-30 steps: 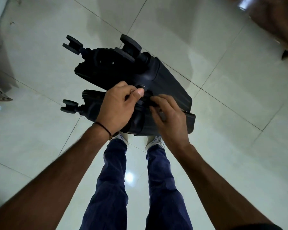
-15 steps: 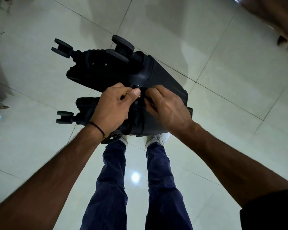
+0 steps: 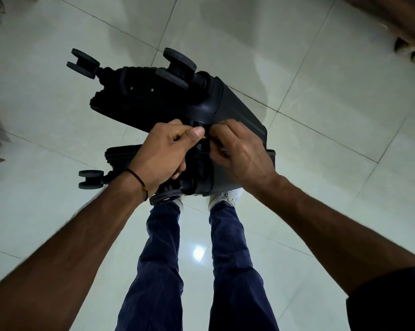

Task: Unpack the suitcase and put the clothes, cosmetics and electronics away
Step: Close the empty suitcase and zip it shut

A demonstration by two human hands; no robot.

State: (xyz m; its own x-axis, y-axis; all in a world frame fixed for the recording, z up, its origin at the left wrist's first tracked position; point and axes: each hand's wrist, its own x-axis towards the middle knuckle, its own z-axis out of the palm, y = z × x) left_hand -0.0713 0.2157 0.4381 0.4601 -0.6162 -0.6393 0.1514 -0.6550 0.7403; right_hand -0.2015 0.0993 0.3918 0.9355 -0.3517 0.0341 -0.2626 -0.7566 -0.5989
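Right hand (image 3: 243, 154) has slid from the side of the suitcase (image 3: 237, 111) in to its seam; case barely shifted. Left hand (image 3: 163, 154) pinches thumb-to-finger at that seam, and the right fingers are curled onto the same spot (pinched part too small to identify). Suitcase lies on the tiled floor (image 3: 321, 115), wheels (image 3: 180, 59) pointing away, just ahead of the shoes (image 3: 225, 197).

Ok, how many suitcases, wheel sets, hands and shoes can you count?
suitcase: 1
wheel sets: 4
hands: 2, the left hand and the right hand
shoes: 2
Total: 9
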